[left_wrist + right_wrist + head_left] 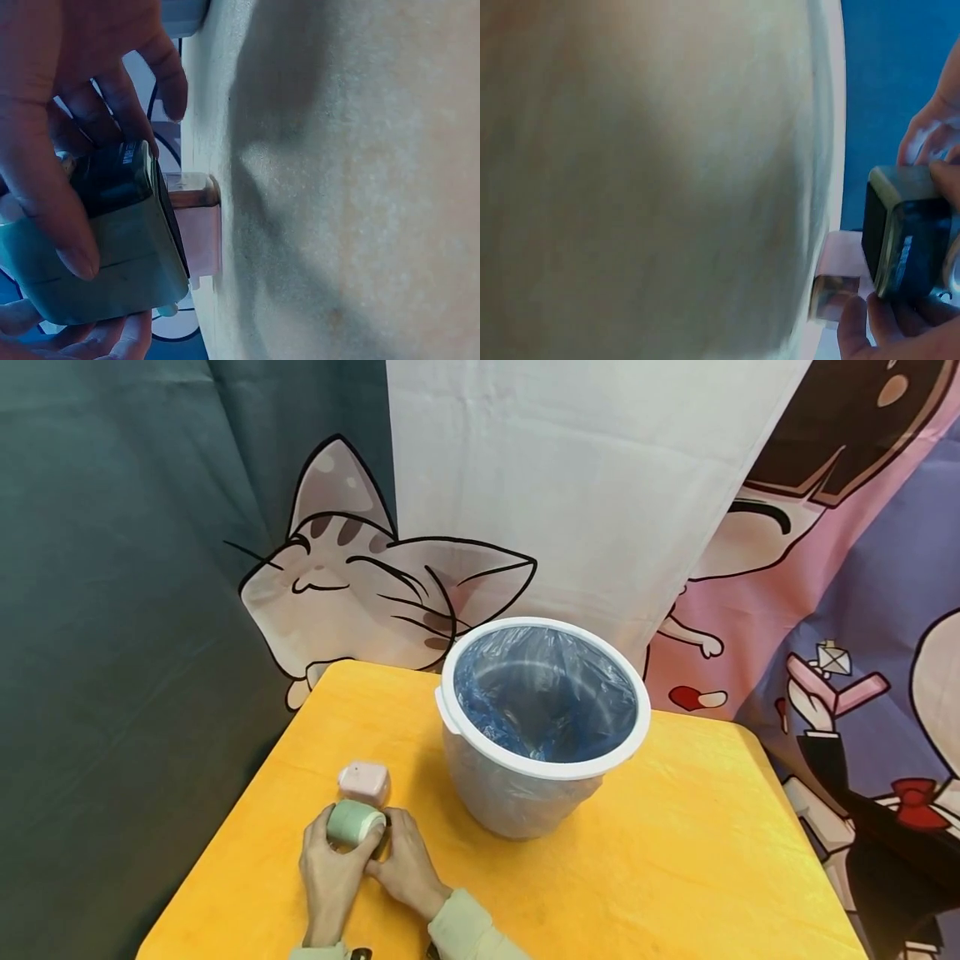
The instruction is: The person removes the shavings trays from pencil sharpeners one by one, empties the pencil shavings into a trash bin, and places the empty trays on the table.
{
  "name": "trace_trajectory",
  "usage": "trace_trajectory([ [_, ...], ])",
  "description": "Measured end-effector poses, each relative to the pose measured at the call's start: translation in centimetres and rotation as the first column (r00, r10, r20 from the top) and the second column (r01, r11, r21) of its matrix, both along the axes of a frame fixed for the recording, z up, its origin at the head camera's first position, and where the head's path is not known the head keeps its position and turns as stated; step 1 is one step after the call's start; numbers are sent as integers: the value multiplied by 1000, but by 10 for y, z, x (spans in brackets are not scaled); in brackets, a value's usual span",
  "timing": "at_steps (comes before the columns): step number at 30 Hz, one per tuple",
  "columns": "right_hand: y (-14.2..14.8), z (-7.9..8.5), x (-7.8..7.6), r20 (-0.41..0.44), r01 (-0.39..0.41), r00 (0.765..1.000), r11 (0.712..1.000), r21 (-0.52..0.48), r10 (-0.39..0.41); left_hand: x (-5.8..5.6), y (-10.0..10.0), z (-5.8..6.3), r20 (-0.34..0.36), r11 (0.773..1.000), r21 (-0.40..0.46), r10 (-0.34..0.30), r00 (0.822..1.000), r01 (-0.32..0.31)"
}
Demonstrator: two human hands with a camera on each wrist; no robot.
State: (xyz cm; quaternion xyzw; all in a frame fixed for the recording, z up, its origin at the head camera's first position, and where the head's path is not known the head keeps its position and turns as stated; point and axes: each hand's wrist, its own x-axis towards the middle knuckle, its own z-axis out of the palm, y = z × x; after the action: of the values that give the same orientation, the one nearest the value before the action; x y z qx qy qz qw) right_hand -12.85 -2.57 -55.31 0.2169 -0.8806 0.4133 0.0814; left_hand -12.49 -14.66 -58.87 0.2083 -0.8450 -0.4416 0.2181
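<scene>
Low over the yellow table, both hands hold a small rounded green and black box (348,821). My left hand (330,870) grips its green body, thumb on one side and fingers on the other. My right hand (408,862) is at its black end, thumb and fingers curled about it. White lettering shows on the black part in the right wrist view, where right-hand fingertips (853,322) touch it. Just beyond stands a pink box (365,782) of similar size; a clear, brownish section shows on it in the left wrist view. What both boxes are, I cannot tell.
A white-rimmed bin (525,768) lined with a bluish plastic bag stands on the yellow table (675,852), right of the hands and farther back. Behind the table hang cartoon-printed curtains (562,485).
</scene>
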Motion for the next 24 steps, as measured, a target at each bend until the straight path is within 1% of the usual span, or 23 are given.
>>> trace_trajectory([
  [1, 0, 2, 1, -4, 4, 1000, 1000, -8, -4, 0, 0, -2, -3, 1000, -3, -1, 1000, 1],
  [3, 0, 3, 1, 3, 8, 1000, 1000, -8, -8, 0, 0, -1, -3, 1000, -6, -6, 1000, 6],
  [5, 0, 4, 2, 14, 9, 1000, 1000, 4, -9, 3, 3, 5, -3, 1000, -9, -4, 1000, 4],
  [6, 0, 5, 2, 15, 11, 1000, 1000, 10, -11, 5, 4, 11, -2, 1000, -16, -9, 1000, 9],
  [10, 1, 5, 3, 29, 24, 999, 1000, 12, -25, 18, 14, 49, -2, 999, -26, -45, 999, 45],
  [12, 1, 6, 4, 45, 33, 998, 999, -2, -33, 23, 17, 63, -14, 998, -30, -58, 998, 58],
  [13, 1, 6, 4, 47, 34, 998, 999, -8, -34, 25, 19, 69, -22, 998, -27, -63, 998, 62],
  [16, 1, 7, 3, 47, 32, 998, 999, -23, -31, 26, 19, 72, -40, 997, -41, -60, 997, 58],
  [24, 3, 9, 1, 11, 30, 999, 999, -24, -30, 23, 18, 69, -80, 998, -35, -63, 995, 60],
])
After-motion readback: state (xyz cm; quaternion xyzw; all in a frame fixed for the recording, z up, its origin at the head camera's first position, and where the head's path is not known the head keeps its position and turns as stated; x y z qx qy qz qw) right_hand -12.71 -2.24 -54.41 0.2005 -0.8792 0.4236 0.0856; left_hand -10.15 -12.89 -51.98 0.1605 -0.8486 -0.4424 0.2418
